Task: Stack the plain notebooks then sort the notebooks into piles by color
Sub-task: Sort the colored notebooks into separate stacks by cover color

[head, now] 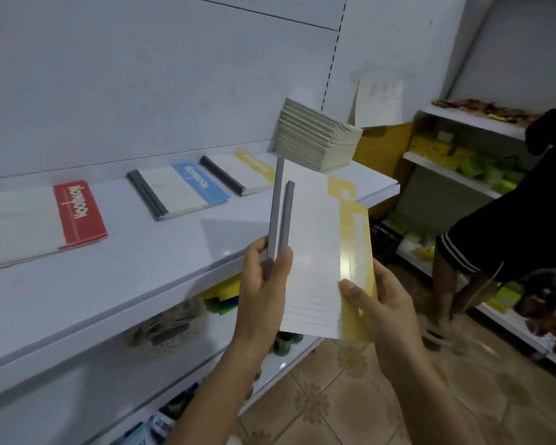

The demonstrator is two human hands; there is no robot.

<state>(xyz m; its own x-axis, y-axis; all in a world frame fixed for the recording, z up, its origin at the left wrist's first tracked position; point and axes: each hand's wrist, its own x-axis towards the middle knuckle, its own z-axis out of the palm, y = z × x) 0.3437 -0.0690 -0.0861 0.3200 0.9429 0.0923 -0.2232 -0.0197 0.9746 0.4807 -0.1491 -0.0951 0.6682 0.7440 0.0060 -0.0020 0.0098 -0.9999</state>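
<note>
- Your left hand (264, 277) pinches the grey spines and your right hand (377, 305) clamps the yellow edge, squaring the glossy white yellow-banded notebooks (321, 252) you hold.
- They hover just in front of the yellow-banded pile (238, 171) on the white shelf (135, 271), probably their destination.
- Left of that pile lie the blue-banded pile (180, 191) and red-banded pile (45, 220); right, the plain cream stack (315, 136).

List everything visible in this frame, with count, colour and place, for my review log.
held notebooks: at least two, white with yellow band, in both hands
red pile: shelf, left
blue pile: shelf, middle
yellow pile: shelf, right of blue
plain stack: one, tall, pale, far end of shelf
shelf: white
paper sheet: white, on wall
bystander: one, dark clothes, right
left hand: grips grey spines
right hand: grips yellow edge
</note>
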